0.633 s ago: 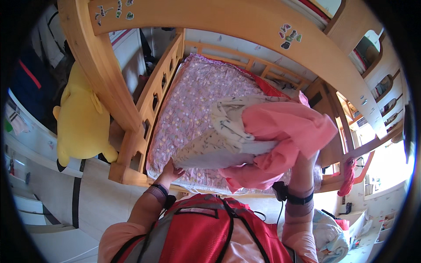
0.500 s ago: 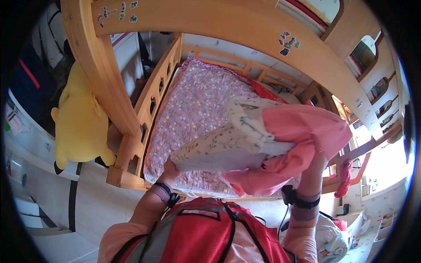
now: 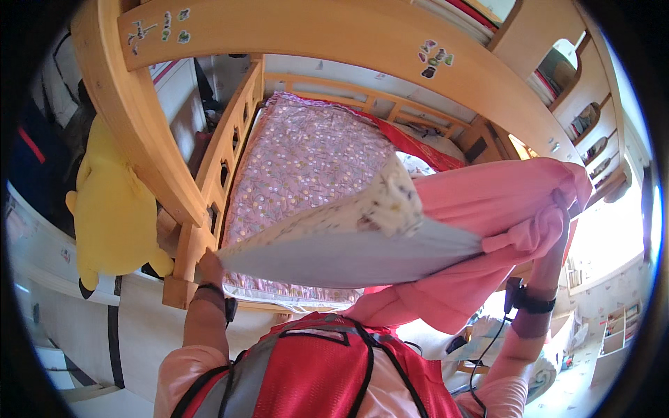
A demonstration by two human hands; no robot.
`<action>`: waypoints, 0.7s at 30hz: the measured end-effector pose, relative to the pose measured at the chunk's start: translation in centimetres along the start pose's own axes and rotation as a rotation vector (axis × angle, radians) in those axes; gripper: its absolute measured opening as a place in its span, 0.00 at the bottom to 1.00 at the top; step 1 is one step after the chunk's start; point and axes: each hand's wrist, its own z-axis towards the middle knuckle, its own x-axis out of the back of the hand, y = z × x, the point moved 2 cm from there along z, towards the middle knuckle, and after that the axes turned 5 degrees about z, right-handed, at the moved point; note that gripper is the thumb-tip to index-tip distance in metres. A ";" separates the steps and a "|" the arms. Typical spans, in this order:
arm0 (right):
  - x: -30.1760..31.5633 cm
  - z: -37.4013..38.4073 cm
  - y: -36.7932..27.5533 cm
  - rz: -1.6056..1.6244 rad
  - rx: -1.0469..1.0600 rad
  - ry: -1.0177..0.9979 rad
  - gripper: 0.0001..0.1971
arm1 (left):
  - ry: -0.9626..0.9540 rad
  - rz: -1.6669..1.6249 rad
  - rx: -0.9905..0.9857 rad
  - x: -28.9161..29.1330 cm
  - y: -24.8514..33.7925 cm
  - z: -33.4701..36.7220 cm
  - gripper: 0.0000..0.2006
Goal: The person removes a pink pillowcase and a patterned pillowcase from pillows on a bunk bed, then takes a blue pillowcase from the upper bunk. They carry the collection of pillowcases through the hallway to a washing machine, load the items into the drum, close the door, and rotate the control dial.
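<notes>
Stretched between my two hands is a cloth, white with a small floral print and a plain pale underside (image 3: 334, 254) on the left, plain pink (image 3: 481, 188) on the right. Whether the white and pink parts are one piece, I cannot tell. My left hand (image 3: 211, 265) is closed on the white end, near the bed's front left post. The bunched pink end is gripped by my right hand (image 3: 563, 209), its fingers partly covered by the folds. Behind the cloth lies a mattress with a purple floral cover (image 3: 300, 160).
A wooden bunk bed frame surrounds the mattress, with a thick upper rail (image 3: 313, 35) overhead and a post (image 3: 143, 125) at left. A yellow plush toy (image 3: 115, 209) is beside that post. Red fabric (image 3: 411, 143) lies along the bed's far side. Shelves (image 3: 617, 331) stand at right.
My hands have moved apart, the left one leftward and the right one rightward and up. The bunched cloth has been pulled out wide, showing more of its pale underside and pink part.
</notes>
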 end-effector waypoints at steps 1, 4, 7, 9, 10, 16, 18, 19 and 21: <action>0.2 -0.2 -0.2 -0.014 0.007 0.000 0.14 | -0.080 -0.097 0.100 -0.9 -1.0 -0.3 0.21; 0.8 0.1 -0.6 -0.018 0.016 0.002 0.14 | 0.031 -0.853 0.312 -6.4 -7.4 -0.3 0.16; 2.5 0.0 -0.5 -0.049 0.019 0.033 0.14 | 0.052 -1.431 0.412 -9.7 -10.6 -1.1 0.18; 4.3 -0.7 0.0 -0.103 0.015 0.070 0.14 | 0.036 -0.947 0.366 -11.5 -9.2 -1.6 0.21; 5.6 -1.9 -0.3 -0.161 0.023 0.111 0.14 | -0.055 -0.762 0.305 -11.8 -5.3 -2.4 0.21; 6.8 -3.7 1.2 -0.198 -0.044 0.084 0.15 | -0.370 -0.223 -0.465 -11.7 -1.9 -3.8 0.09; 9.1 -5.9 0.0 -0.271 -0.047 0.146 0.15 | -0.890 -0.522 -0.116 -10.4 5.6 -5.8 0.13; 10.0 -6.4 -0.1 -0.280 -0.056 0.161 0.15 | -0.942 -0.713 -0.113 -8.9 7.7 -6.6 0.18; 10.8 -7.4 -0.7 -0.311 -0.061 0.175 0.15 | -1.007 -0.851 -0.121 -5.7 11.8 -7.8 0.21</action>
